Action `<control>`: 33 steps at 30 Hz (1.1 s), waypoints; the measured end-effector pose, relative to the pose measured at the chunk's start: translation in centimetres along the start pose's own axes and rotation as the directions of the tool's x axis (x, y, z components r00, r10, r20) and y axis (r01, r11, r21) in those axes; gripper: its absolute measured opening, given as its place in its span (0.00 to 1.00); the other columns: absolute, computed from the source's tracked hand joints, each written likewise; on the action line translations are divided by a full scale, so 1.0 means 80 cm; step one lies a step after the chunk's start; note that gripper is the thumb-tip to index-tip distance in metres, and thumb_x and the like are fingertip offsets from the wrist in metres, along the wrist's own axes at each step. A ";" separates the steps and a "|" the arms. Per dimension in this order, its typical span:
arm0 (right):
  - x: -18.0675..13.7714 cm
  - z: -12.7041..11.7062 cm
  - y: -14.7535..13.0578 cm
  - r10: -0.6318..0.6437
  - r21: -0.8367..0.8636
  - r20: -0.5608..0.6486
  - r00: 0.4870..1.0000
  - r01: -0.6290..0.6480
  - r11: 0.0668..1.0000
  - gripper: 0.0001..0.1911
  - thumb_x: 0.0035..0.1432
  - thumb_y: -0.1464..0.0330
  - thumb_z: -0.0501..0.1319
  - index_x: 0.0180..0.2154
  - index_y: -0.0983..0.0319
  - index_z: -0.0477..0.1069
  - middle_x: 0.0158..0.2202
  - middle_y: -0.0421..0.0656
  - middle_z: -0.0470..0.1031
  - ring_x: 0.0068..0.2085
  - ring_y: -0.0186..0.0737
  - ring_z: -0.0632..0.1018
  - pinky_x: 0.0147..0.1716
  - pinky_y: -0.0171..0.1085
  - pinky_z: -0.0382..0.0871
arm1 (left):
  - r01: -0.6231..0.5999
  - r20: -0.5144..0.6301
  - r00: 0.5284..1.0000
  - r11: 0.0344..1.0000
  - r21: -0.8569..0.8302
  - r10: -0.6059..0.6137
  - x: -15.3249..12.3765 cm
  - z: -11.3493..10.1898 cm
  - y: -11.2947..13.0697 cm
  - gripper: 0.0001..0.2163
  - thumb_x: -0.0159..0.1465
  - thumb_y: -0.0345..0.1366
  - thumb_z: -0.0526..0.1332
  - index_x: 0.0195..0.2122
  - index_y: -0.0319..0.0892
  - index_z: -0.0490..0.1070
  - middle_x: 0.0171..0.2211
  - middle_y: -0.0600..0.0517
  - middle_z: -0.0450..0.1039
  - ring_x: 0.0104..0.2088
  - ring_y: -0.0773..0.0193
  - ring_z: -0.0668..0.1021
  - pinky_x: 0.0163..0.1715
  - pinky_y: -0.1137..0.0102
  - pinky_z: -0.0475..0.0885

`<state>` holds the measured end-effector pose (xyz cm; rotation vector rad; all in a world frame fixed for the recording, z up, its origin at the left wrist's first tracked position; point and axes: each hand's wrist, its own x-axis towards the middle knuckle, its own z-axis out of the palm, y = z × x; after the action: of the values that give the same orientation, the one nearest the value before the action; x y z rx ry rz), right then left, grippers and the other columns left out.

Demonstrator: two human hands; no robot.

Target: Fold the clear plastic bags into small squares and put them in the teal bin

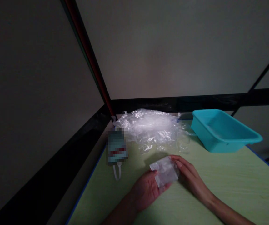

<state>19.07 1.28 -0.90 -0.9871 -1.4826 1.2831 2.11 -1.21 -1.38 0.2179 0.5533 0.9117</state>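
Between my two hands, above the green table [228, 184], is a small clear plastic bag [166, 172], roughly square, with a whitish sheen. My left hand [148, 190] grips it at its lower left, palm turned up, with fingers beneath it. At the bag's right side, the fingers of my right hand [187, 172] are closed on its edge. What the bag contains, if anything, I cannot make out. Just beyond it lies a crumpled heap of clear plastic packaging [153, 128], with loose film spreading toward me.
A turquoise plastic basin [221, 143] stands at the back right of the table. By the left edge lies a blurred-out object [117, 147] with a pale loop [117, 172] at its near end. Grey walls [171, 56] with dark trim close in the back and left.
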 end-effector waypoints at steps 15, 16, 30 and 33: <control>0.001 0.014 -0.014 0.153 0.069 0.065 0.986 -0.157 0.985 0.15 0.48 0.58 0.61 0.26 0.64 0.69 0.21 0.37 0.68 0.24 0.34 0.66 0.24 0.32 0.59 | -0.069 -0.070 0.995 0.998 0.005 0.069 -0.002 0.007 -0.009 0.05 0.55 0.25 0.59 0.32 0.37 0.72 0.36 0.46 0.75 0.36 0.60 0.76 0.40 0.63 0.67; 0.001 0.015 -0.013 0.154 0.069 0.061 0.986 -0.158 0.985 0.14 0.48 0.58 0.61 0.26 0.64 0.69 0.20 0.37 0.68 0.23 0.34 0.66 0.24 0.32 0.59 | -0.072 -0.066 0.995 0.997 0.003 0.072 -0.002 0.006 -0.009 0.05 0.55 0.25 0.60 0.32 0.37 0.72 0.36 0.46 0.75 0.36 0.60 0.76 0.40 0.62 0.67; 0.000 0.015 -0.015 0.152 0.070 0.025 0.988 -0.153 0.986 0.12 0.47 0.60 0.62 0.22 0.63 0.71 0.20 0.38 0.72 0.23 0.35 0.69 0.24 0.32 0.63 | -0.078 -0.040 0.996 0.997 0.021 0.079 -0.003 0.002 -0.010 0.04 0.53 0.27 0.62 0.31 0.40 0.72 0.36 0.47 0.75 0.37 0.59 0.76 0.43 0.60 0.66; 0.001 0.013 -0.017 0.153 0.066 0.001 0.988 -0.152 0.986 0.12 0.47 0.60 0.62 0.23 0.63 0.72 0.20 0.38 0.73 0.23 0.35 0.70 0.25 0.32 0.63 | -0.082 -0.035 0.996 0.997 0.011 0.082 -0.001 0.000 -0.010 0.04 0.54 0.27 0.62 0.31 0.40 0.72 0.36 0.48 0.76 0.37 0.59 0.76 0.44 0.59 0.65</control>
<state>18.00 0.89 0.39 -1.0752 -1.3740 1.4294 2.64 -1.77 -1.72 0.2352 0.5853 0.9944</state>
